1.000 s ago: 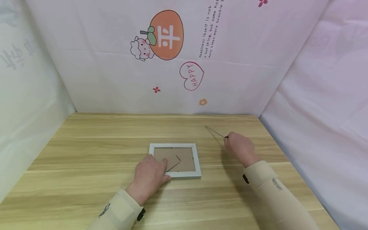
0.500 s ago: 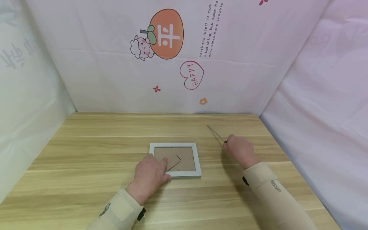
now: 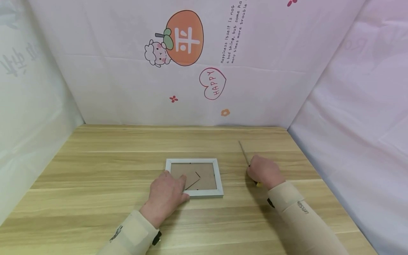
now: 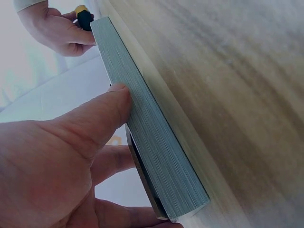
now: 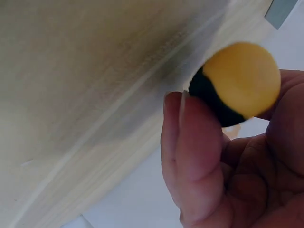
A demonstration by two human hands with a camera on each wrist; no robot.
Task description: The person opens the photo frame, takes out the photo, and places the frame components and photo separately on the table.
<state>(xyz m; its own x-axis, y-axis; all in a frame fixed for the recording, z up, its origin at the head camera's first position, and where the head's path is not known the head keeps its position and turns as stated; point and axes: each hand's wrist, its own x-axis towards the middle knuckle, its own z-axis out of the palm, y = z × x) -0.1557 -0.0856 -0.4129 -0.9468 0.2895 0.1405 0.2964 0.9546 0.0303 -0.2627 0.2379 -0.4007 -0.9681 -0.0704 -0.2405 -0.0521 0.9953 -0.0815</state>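
The left hand [image 3: 166, 197] grips the frame [image 3: 206, 174] by its edge, the right hand [image 3: 266, 171] holding a screwdriver [image 5: 245, 80] well apart.

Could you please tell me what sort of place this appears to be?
Probably a small screened-off workspace, though the room beyond is not shown: a wood-grain tabletop bordered by printed white sheeting, with a picture frame and a yellow-and-black-handled tool being handled there.

White frame [image 3: 207, 182] face-down, yellow-black screwdriver [image 5: 243, 78] held
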